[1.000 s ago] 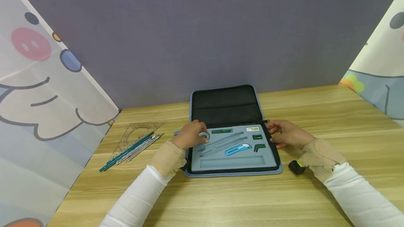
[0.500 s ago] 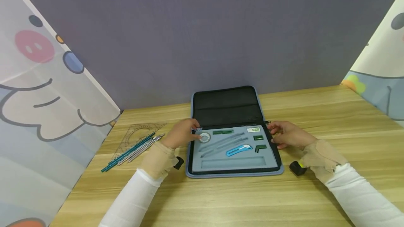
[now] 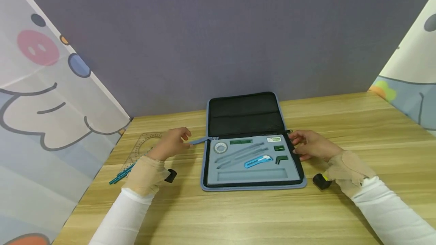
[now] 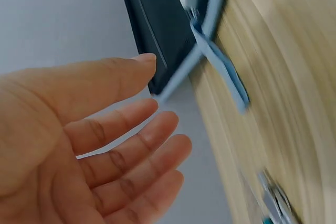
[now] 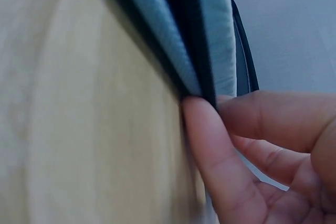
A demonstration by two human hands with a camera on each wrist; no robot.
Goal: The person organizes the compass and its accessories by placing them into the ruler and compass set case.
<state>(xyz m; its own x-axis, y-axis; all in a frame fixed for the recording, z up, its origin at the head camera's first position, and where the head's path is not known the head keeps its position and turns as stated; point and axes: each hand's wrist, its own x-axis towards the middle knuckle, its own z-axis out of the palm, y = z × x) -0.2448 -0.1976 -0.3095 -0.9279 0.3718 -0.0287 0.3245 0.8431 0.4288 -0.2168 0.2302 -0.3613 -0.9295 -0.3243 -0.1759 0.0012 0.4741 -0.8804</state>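
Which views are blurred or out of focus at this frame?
Head view: sharp, evenly lit, wide-angle bend at the edges; open case and both hands clear. Left wrist view: table and case strap motion-smeared, left hand sharp. Right wrist view: too close, soft throughout; right hand against the case's edge.

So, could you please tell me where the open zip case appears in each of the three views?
Head: zip case lies at centre, on the table.
Left wrist: its dark lid sits top centre, beyond the left hand.
Right wrist: its blue edge runs along the top, touched by the right hand.
Shared landmark: the wooden table.
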